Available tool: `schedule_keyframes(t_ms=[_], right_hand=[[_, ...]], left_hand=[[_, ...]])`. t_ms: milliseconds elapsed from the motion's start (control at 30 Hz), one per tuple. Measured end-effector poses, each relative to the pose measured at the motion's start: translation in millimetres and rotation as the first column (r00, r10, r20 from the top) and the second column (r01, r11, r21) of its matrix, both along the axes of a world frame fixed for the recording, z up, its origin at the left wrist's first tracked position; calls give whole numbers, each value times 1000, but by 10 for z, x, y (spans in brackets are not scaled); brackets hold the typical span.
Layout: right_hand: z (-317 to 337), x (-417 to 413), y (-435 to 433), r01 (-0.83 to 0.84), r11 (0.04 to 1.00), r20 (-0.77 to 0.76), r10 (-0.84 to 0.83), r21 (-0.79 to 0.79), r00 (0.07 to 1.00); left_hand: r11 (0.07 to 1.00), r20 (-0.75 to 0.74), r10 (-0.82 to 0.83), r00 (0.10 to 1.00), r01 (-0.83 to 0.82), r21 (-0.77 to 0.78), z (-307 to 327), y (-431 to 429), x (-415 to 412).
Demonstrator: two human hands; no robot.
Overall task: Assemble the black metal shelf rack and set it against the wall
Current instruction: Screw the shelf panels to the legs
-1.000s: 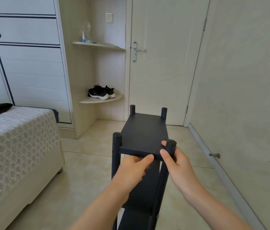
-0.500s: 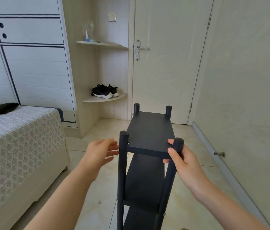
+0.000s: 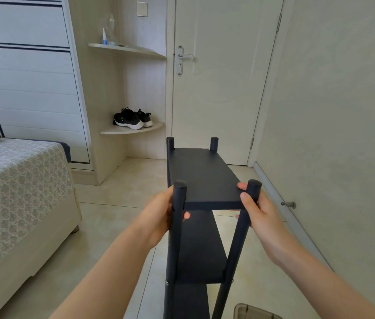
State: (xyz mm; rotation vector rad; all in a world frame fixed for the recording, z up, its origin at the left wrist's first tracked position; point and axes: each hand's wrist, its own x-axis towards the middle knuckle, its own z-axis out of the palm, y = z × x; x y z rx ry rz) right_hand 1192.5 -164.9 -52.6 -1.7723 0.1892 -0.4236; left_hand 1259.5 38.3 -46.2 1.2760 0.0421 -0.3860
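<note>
Over beige tiles, matte black shelf rack, left hand and right hand gripping 2 round posts

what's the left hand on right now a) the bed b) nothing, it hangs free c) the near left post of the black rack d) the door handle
c: the left hand is curled round the near left post of the black rack, close to the post's upper end.

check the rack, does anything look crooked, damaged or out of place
Nothing looks bent or damaged: the rack is upright with level shelves, the left hand and right hand gripping its near posts. It is only out of place: mid-room, apart from the wall.
</note>
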Motion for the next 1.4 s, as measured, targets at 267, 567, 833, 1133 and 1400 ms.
schedule_keyframes(t_ms=[267, 567, 833, 1133, 1400], right_hand=[[-66, 59, -25, -21, 999, 13, 20, 39, 1000], [-79, 122, -72, -65, 995, 21, 63, 71, 998], [-144, 116, -93, -86, 996, 25, 85, 39, 996], [-168, 105, -126, -111, 994, 41, 111, 11, 993], [-106, 69, -148, -135, 989, 38, 138, -64, 990]], left_hand=[[993, 110, 74, 991, -83, 79, -76, -17, -148], [988, 152, 117, 982, -130, 83, -44, -59, -230], [996, 120, 87, 989, -88, 3, -46, 6, -257], [988, 5, 157, 988, -157, -6, -17, -48, -274], [977, 16, 214, 977, -214, 1, 54, -115, -289]])
